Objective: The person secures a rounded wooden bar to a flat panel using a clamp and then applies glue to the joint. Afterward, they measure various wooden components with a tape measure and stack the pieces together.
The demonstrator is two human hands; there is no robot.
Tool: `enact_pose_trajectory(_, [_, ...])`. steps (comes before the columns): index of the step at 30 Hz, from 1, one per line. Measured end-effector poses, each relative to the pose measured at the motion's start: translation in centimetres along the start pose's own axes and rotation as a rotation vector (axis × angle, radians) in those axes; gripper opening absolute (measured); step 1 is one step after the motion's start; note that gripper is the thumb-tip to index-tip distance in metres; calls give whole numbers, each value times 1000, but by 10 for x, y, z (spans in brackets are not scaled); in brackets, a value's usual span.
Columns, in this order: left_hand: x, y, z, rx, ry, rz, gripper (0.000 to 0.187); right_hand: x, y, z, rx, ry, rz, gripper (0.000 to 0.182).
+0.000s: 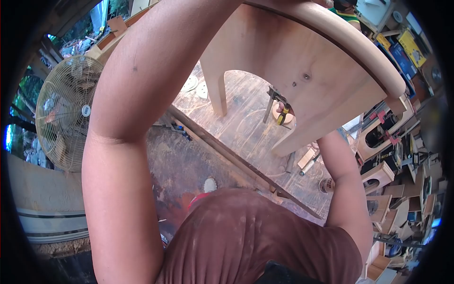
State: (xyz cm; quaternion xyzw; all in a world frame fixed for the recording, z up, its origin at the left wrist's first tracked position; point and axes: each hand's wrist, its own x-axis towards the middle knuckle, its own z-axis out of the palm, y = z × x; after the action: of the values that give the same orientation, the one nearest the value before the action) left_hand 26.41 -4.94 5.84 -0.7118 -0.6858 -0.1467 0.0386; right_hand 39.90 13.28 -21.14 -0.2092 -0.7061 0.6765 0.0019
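Note:
A pale wooden furniture piece (265,47) with a curved rim (350,42), an arched cut-out and two tapering legs stands tilted in the view over the workbench (241,102). My left arm stretches up past its left side. Only a sliver of skin shows on the rim at the top edge, so my left hand's fingers are cut off. Behind the panel reaches my right arm. Through the arch, fingertips of my right hand (280,108) show closed at the yellow-and-black handle of a bar clamp (283,117); the panel hides the rest of the hand.
Sanding discs (190,84) lie on the bench near a chisel-like tool (308,167), a wood block (306,157) and a jar (326,185). A fan (68,113) stands left. Wooden boxes (378,175) crowd the right side. Part of another person (347,14) shows at top.

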Motion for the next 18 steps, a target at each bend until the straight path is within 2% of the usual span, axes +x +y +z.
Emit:
enact_pose_trajectory(3, [-5, 1, -4, -11, -2, 33, 60, 1, 7, 3, 20, -6, 15, 17])
enact_pose_trajectory(5, [-9, 1, -3, -55, 71, 1, 59, 2, 10, 4, 30, -10, 21, 17])
enact_pose_trajectory(8, [-7, -1, -4, -40, 31, 54, 58, 3, 16, 5, 52, -18, 37, 18])
enact_pose_trajectory(12, [-9, 1, -3, -100, 58, 24, 58, 6, 23, 5, 67, -21, 47, 19])
enact_pose_trajectory(14, [-4, -1, -3, -112, 3, 27, 57, 6, 25, 6, 76, -19, 55, 19])
enact_pose_trajectory(18, [-2, -4, -1, -110, 41, 36, 57, 8, 25, 6, 76, -22, 67, 20])
